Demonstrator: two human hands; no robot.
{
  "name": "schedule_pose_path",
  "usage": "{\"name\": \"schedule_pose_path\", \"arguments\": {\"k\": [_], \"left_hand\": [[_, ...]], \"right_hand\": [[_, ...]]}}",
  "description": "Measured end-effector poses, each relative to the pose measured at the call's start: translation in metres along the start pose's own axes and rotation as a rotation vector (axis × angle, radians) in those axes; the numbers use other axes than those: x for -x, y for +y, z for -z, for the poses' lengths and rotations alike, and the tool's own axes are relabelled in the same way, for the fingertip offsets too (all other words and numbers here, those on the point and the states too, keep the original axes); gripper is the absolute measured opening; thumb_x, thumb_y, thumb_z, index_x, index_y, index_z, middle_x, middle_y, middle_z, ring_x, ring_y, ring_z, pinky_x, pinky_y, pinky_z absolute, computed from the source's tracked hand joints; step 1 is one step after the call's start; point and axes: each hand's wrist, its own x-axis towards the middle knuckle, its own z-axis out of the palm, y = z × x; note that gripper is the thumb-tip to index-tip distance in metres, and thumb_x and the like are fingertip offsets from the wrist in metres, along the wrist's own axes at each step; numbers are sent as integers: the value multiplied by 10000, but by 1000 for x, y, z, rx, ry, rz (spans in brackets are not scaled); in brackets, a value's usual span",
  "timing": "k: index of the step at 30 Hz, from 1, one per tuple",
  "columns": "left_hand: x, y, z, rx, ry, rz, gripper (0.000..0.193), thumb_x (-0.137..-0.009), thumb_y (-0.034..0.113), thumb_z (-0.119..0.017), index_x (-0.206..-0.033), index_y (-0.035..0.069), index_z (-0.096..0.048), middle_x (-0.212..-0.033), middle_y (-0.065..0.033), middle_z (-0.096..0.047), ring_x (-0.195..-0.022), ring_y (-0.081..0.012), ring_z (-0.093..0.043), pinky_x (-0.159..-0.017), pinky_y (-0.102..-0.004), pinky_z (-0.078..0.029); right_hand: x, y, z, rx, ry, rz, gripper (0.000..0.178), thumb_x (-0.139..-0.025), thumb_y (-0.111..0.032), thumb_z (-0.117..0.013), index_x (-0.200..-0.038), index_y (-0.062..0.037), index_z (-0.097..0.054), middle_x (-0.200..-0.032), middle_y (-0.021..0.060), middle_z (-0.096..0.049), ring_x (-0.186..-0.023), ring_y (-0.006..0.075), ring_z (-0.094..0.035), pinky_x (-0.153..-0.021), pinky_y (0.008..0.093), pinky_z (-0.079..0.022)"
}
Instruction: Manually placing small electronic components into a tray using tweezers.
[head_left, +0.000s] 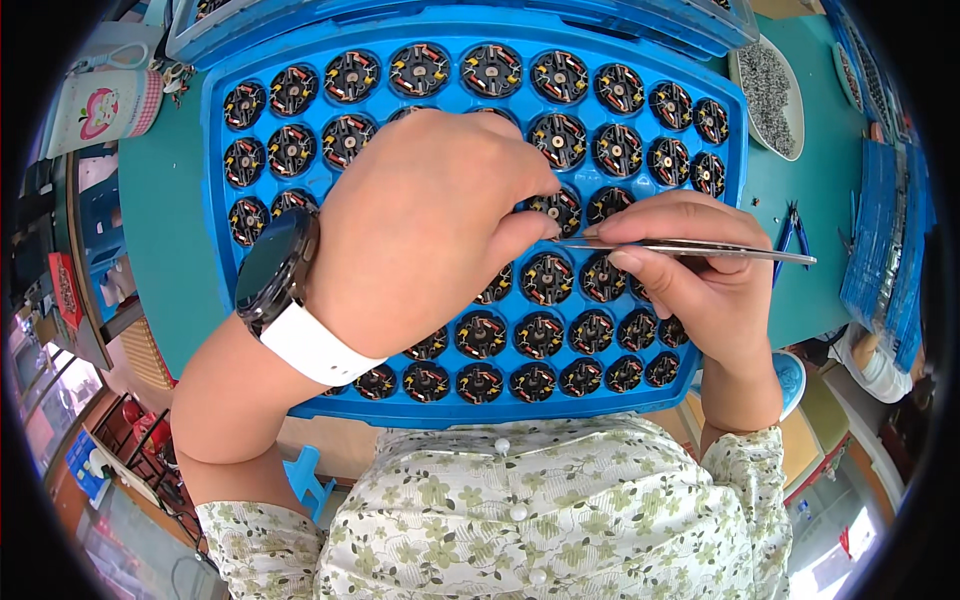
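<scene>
My left hand (425, 205), wearing a black watch with a white strap, reaches across the blue tray (215, 190). Its thumb and forefinger grip the left side of a round black component (560, 208); the other fingers are hidden beneath the hand. Between the fingers of my right hand (700, 260) is a pair of metal tweezers (720, 249). Their thin tips point left and reach the lower edge of that component, close to my left thumb. Similar round components with red, yellow and copper-coloured parts, such as one at the front (480, 333), sit in rows in the tray's pockets.
More blue trays (640, 25) are stacked behind. A white dish (790, 95) of small grey parts stands at the back right, with blue-handled pliers (793, 238) nearer on the green table (165, 240). At the left hangs a pink-and-white container (105, 105).
</scene>
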Motion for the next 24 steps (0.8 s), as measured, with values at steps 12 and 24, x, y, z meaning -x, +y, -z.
{"name": "schedule_pose_path", "arguments": {"k": [12,24], "left_hand": [[0,-1,0,20,-2,10,225,-763,135,-838,-958,55,-762,-686,-67,-595,-567,-203,-578,-522,-329,-436],[0,-1,0,10,-11,0,221,-767,135,-831,-960,58,-758,-690,-67,-596,-575,-208,-583,-523,-328,-435]], "right_hand": [[-3,3,-5,-121,20,-91,122,-891,5,-759,-1011,-1,-779,-831,56,-700,-525,28,-530,-448,188,-362],[1,-1,-2,27,51,35,138,-860,-10,-791,-997,-8,-779,-898,76,-742,-653,84,-614,-557,222,-450]]}}
